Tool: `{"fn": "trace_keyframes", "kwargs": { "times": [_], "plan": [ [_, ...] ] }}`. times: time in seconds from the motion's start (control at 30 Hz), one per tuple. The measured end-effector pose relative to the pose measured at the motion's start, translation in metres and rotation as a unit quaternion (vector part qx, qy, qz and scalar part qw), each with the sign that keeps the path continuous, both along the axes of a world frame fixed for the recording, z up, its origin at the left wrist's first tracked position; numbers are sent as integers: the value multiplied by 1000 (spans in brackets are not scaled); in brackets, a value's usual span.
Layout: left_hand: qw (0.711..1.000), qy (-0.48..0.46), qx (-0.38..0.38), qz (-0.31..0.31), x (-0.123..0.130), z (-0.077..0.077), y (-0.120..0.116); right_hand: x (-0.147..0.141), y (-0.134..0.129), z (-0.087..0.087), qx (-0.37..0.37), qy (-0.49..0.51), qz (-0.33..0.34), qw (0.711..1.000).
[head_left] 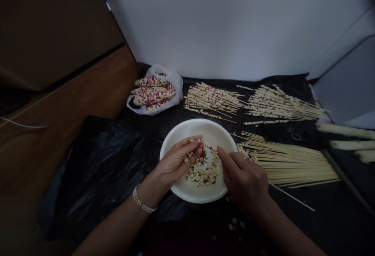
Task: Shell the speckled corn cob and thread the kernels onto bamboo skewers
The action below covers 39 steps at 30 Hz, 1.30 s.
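My left hand [178,156] is over a white bowl [172,187], its fingers curled around some corn kernels [191,156]. Loose cream and dark red kernels [202,176] lie in the bowl, around a small red and green patch on its bottom. At the bowl's right rim my right hand [243,172] is closed, thumb and forefinger pinched. A thin wooden skewer [293,197] runs out behind this hand, in line with the pinch; its near end is hidden by the fingers.
Speckled corn cobs [152,93] fill a plastic bag [177,80]. Kernel-threaded skewers lie in a left pile [208,97] and a right pile [275,103]. Bare skewers [295,158] spread at right, near stripped cobs [345,131]. Black plastic sheeting [88,162] covers the floor before a white wall [228,25].
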<state>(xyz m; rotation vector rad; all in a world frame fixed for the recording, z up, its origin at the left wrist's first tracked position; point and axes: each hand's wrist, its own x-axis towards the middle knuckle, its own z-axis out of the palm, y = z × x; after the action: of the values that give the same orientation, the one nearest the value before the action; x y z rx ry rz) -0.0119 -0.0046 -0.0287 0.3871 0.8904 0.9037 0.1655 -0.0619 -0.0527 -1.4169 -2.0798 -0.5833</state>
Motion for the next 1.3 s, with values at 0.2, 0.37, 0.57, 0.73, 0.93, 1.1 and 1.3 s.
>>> {"fn": "trace_keyframes", "kwargs": {
  "times": [0.2,0.37,0.57,0.73,0.93,1.1,1.3],
  "plan": [
    [1000,-16,-12,3,0,-1,0,0,0,1,-3,-1,6,1000],
    [1000,-10,4,9,0,-2,0,0,1,1,2,4,11,1000],
    [1000,-3,11,6,0,0,0,0,0,2,-2,-12,8,1000],
    [1000,-11,-1,16,0,-1,0,0,0,1,-4,-17,-5,1000],
    [1000,-2,-12,27,0,-1,0,0,-1,1,1,-12,0,1000],
    [999,1,-34,29,-1,-1,1,0,-1,-1,4,-11,4,1000],
    [999,7,-40,27,-1,2,1,1,-1,-2,13,-16,14,1000]
  ]
}}
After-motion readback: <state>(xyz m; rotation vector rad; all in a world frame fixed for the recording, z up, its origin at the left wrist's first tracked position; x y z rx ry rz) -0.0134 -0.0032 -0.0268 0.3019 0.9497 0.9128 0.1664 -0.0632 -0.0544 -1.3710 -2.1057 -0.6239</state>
